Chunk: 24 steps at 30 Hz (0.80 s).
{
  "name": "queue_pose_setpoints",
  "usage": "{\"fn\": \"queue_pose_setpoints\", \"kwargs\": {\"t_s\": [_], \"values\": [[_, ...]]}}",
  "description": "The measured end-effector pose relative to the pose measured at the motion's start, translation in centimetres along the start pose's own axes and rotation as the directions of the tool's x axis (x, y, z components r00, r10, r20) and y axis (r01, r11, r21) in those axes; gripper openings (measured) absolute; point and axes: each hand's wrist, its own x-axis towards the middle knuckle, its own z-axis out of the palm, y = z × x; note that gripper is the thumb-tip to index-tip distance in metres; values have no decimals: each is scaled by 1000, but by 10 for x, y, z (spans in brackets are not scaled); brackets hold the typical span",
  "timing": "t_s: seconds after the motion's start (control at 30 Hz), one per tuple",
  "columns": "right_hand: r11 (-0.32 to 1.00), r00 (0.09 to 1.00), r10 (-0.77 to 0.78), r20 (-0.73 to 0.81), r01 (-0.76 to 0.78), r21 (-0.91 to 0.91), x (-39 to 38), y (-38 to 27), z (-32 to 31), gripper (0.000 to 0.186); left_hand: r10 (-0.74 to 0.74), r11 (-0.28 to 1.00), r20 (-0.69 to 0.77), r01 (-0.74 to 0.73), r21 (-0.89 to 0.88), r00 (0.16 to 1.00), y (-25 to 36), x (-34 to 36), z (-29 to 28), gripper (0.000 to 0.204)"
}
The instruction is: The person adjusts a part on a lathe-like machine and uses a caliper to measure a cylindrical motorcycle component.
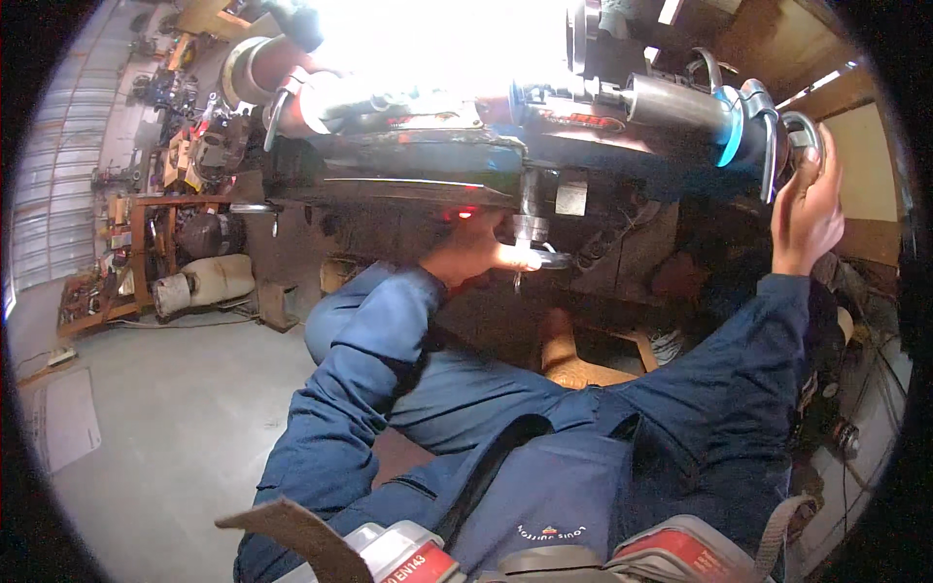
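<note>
Metal clamp ring (799, 136) on the grey steel pipe (680, 105), upper right of the frame, gripped by the right hand (807, 209) with fingers curled over it.

Left hand (476, 255), at centre, closes around a small pale cylindrical fitting (530, 233) under the dark machine body (418, 165). Glare above hides detail; either grip could slip on smooth metal and pinch fingers.

Both blue-sleeved arms are extended forward. The left hand (473, 255) is closed, index finger extended; the right hand (807, 209) is raised, fingers curled.
</note>
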Motion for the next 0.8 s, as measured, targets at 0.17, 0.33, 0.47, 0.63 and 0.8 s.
{"fn": "queue_pose_setpoints", "kwargs": {"t_s": [0.17,0.33,0.47,0.63,0.8], "values": [[977,966,25,-259,32,213,-25,-8,21,45,-15,999,5,16,-51,1000,-22,2,-2,70],[965,962,12,-274,61,255,-47,11,42,50,-13,994,76,21,-112,997,-7,-6,-3,39],[941,959,-40,-279,130,313,-51,13,47,51,-102,989,62,108,-106,993,-24,-4,-4,44],[925,979,37,-199,42,378,-80,43,80,67,72,954,102,-38,-298,992,-53,16,-4,48],[986,974,-163,-155,166,6,-76,36,74,73,-24,947,130,65,-316,991,-33,-9,-8,69]]}}
